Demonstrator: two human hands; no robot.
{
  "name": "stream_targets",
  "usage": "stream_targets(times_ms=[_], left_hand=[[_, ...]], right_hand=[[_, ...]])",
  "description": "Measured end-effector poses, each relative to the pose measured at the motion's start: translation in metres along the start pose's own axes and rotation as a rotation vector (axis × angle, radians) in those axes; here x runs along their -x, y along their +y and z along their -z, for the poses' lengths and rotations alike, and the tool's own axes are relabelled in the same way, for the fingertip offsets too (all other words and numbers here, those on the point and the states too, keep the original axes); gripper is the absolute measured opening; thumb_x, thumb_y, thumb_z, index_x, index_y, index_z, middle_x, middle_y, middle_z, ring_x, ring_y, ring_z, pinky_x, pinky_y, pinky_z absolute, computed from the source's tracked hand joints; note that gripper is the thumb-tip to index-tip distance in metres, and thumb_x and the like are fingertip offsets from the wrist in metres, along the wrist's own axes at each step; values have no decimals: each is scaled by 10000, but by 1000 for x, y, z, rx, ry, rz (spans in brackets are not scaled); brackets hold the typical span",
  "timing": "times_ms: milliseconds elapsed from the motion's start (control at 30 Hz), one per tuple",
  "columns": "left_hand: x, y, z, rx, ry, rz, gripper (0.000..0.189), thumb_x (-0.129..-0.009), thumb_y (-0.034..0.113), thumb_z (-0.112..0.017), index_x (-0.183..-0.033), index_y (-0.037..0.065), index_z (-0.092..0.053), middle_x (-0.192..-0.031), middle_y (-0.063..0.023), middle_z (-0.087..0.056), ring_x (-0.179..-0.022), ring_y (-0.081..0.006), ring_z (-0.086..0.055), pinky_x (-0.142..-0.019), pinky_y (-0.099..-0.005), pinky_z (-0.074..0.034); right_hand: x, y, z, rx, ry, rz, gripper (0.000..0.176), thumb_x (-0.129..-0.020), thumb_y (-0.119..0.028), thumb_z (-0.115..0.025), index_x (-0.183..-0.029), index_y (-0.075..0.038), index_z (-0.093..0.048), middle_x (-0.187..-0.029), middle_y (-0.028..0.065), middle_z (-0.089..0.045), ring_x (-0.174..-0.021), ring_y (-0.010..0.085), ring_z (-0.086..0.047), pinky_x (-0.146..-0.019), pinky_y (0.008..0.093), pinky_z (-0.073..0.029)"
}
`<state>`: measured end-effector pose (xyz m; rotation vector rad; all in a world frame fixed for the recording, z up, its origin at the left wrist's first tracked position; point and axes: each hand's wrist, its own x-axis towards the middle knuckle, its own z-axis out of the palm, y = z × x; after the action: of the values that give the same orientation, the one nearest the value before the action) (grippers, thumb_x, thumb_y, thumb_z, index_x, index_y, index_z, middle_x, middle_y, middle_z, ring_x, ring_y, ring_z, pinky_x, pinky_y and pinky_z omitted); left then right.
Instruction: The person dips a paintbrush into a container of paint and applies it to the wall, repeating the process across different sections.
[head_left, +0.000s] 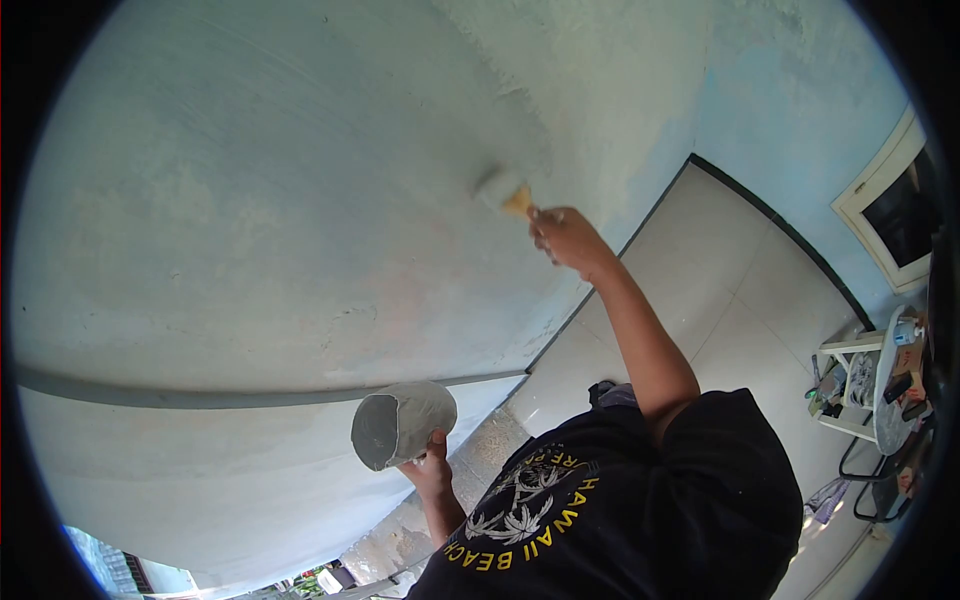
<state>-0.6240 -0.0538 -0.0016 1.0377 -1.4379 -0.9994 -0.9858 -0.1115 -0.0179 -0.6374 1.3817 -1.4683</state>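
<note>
We see the right hand (565, 240) reaching up, just past the middle of the view toward 12 o'clock. Its fingers are closed round the handle of a brush (508, 196). The brush's long axis runs from 4 o'clock at the hand to 10 o'clock at the tip. Its pale, paste-laden bristles point toward 10 o'clock and press on the wall (250, 200). The yellowish neck of the brush shows just beside the knuckles.

Toward 7 o'clock from the centre, the left hand (432, 470) grips a bowl (400, 425) from beneath, thumb and fingers clamped at its lower edge. The bowl is crusted with grey paste and tipped on its side. Its mouth faces 8 o'clock, and we can see the grey inside. It is well apart from the brush.

The wall is patchy blue-grey, and the coat looks smoother to the left of the bristles. A grey band (200, 395) crosses it near the bowl. At 5 o'clock is a black shirt (620, 510) with yellow lettering. Pale floor tiles (740, 290) lie toward 3 o'clock, edged by a dark skirting strip (770, 215). A cluttered white rack (860, 385) stands at the 3 o'clock rim, and a white window frame (890, 215) sits at 2 o'clock.
</note>
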Motion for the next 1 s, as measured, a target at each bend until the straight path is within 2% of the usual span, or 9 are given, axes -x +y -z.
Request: stream_targets(times_ms=[100,233,300,467,567,633,700,867,1000], left_hand=[[-2,0,-1,-1,-7,6,771,-765,213,-784,-1365,-4,-350,-1302,-142,-492,-1188,-273,-501,-1025,-427,-391],[-5,0,-4,6,-20,6,778,-767,206,-780,-1374,1,-340,-1311,-143,-484,-1194,-279,-497,-1028,-433,-387],[-7,1,-2,-9,-34,-2,778,-767,201,-778,-1376,1,-338,-1313,-145,-481,-1196,-281,-496,-1030,-435,-385],[-10,5,-10,-8,49,-1,850,-716,261,-840,-1364,-1,-356,-1267,-137,-518,-1137,-254,-532,-968,-381,-431],[-9,-1,-10,19,48,-6,836,-715,254,-839,-1355,-1,-365,-1266,-136,-519,-1132,-251,-535,-971,-382,-429],[-10,2,-14,16,-8,8,812,-736,227,-812,-1363,7,-346,-1288,-141,-495,-1163,-264,-511,-1003,-406,-403],[-7,3,-16,3,-62,22,789,-756,200,-784,-1372,14,-328,-1310,-146,-472,-1193,-277,-488,-1035,-431,-378],[-5,4,-19,-21,-121,78,787,-755,208,-785,-1369,9,-335,-1297,-143,-485,-1183,-275,-496,-1033,-435,-379],[-4,7,-24,-14,-139,54,790,-761,194,-773,-1380,14,-317,-1301,-146,-478,-1191,-277,-489,-1035,-435,-379]], right_hand=[[-3,-28,3,-171,-33,281,398,-993,-388,-463,-742,-85,-518,-594,-30,-452,-508,59,-376,-456,234,-306],[-35,4,-4,-352,-104,373,390,-1005,-380,-443,-756,-88,-516,-595,-36,-438,-514,60,-369,-466,232,-309],[-62,60,-13,-3,2,278,400,-1004,-393,-441,-768,-83,-529,-595,-36,-439,-520,64,-379,-483,238,-326],[-91,210,-8,24,92,135,437,-973,-409,-491,-882,-7,-636,-631,37,-562,-581,140,-508,-573,315,-432],[-84,249,21,316,106,-63,488,-963,-431,-480,-870,18,-648,-643,91,-606,-585,201,-558,-572,358,-447],[-89,265,40,486,89,-485,478,-956,-441,-499,-756,-25,-623,-599,81,-553,-527,173,-482,-481,353,-388],[-125,299,52,520,47,-534,478,-952,-426,-506,-739,-16,-628,-593,94,-552,-503,183,-475,-459,360,-377],[-116,144,55,571,-109,-387,492,-926,-358,-542,-658,50,-606,-600,128,-568,-469,195,-471,-432,351,-364],[-38,0,63,513,45,-14,503,-908,-414,-565,-622,-1,-575,-573,82,-530,-466,193,-469,-484,332,-399]])
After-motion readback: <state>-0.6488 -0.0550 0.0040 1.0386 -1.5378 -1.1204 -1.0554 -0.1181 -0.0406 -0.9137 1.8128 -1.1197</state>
